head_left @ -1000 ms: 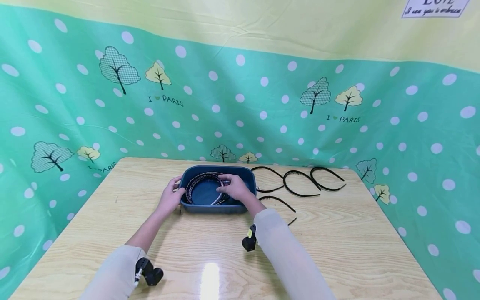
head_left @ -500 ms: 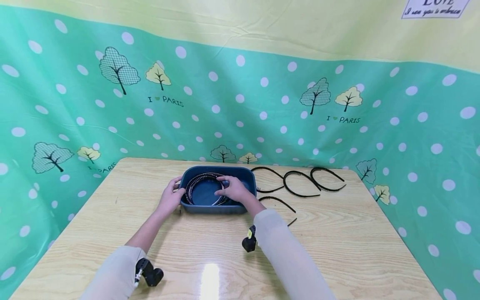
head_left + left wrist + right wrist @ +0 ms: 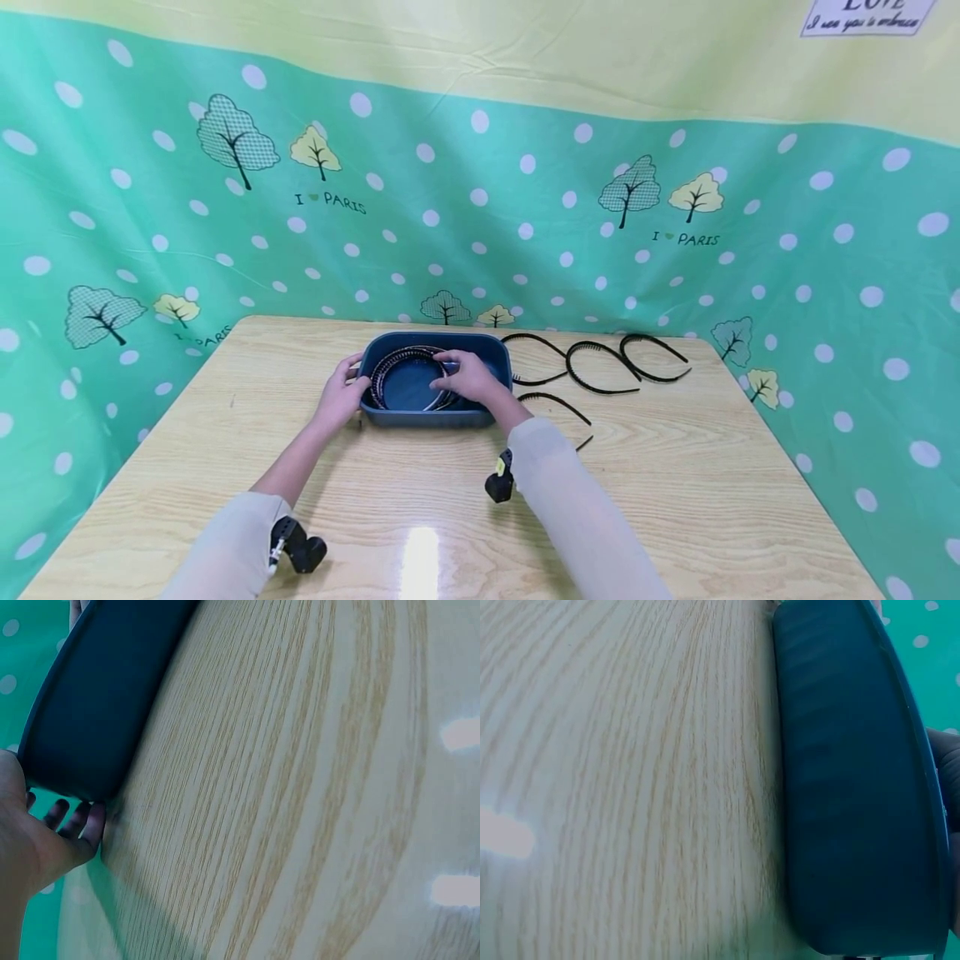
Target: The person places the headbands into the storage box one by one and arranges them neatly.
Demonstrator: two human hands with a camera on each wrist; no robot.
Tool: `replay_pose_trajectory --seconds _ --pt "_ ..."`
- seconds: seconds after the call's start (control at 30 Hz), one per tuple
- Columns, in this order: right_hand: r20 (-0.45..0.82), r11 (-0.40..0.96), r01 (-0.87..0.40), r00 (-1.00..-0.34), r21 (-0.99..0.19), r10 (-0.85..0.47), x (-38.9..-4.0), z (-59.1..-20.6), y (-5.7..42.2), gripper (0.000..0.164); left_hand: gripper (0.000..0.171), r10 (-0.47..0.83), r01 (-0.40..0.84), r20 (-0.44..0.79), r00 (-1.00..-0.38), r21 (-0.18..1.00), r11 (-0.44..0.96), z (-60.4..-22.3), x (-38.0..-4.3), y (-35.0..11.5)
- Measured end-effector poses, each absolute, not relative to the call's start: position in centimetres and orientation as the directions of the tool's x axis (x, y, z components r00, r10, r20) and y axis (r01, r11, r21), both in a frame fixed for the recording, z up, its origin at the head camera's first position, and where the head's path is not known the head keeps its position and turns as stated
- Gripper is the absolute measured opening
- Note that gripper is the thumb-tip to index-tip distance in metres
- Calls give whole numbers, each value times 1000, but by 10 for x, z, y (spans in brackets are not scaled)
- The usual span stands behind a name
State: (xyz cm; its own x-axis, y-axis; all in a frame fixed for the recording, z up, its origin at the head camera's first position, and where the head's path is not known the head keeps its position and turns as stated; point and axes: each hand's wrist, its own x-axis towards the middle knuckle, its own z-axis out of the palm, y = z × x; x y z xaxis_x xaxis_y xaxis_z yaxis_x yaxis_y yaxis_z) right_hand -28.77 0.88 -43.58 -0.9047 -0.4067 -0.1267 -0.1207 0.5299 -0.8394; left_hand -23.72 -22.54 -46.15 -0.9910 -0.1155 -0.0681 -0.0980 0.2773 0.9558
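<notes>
A dark blue rectangular bin (image 3: 431,417) stands near the table's far edge. Several dark toothed headbands (image 3: 382,379) lie nested inside, towards its left end. My left hand (image 3: 341,393) grips the bin's left end, its thumb at the rim; the left wrist view shows the fingers (image 3: 91,825) against the lower end wall. Reaching over the front rim, my right hand (image 3: 472,379) pinches the right side of the nested headbands between thumb and fingers. In the right wrist view the bin's wall (image 3: 855,787) hides most of that hand.
Right of the bin, black headbands lie on the wooden table (image 3: 675,500): one by the bin (image 3: 536,337), a middle one (image 3: 573,371), a far one (image 3: 633,367) and a nearer one (image 3: 558,400) partly behind the right arm. A dotted curtain (image 3: 480,233) hangs behind.
Almost nothing differs. My right hand's fingers have shifted slightly on the nested headbands; the left hand and the bin stay in place.
</notes>
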Motion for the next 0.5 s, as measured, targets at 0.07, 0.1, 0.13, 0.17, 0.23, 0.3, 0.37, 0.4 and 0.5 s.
replay_pose_trajectory --seconds 0.07,0.1,0.13,0.17,0.23,0.3,0.37,0.4,0.5 --pt "-118 522 -119 -910 -845 -399 -287 -434 9 53 52 -112 -95 -65 -992 956 278 -461 -237 -225" --pt "-113 522 -121 -912 -844 -394 -287 -434 9 52 53 -110 -92 -64 -992 956 280 -461 -236 -225" --pt "-105 523 -127 -915 -843 -390 -288 -433 9 51 53 -107 -91 -63 -992 956 281 -461 -236 -226" --pt "-100 524 -128 -917 -842 -386 -287 -432 9 51 53 -105 -89 -62 -993 956 279 -460 -236 -225" --pt "-87 523 -140 -918 -841 -386 -287 -430 10 50 53 -102 -86 -60 -993 956 281 -461 -236 -225" --pt "-81 526 -148 -918 -838 -387 -286 -427 10 49 53 -102 -87 -60 -993 956 281 -461 -237 -226" --pt "-80 524 -150 -917 -838 -391 -285 -425 12 47 53 -106 -90 -62 -992 956 278 -461 -237 -226" --pt "-80 522 -151 -916 -839 -392 -285 -423 13 47 53 -107 -91 -63 -992 956 280 -462 -237 -226" --pt "-87 522 -144 -916 -841 -392 -284 -421 15 45 53 -108 -94 -65 -992 955 283 -462 -238 -226"
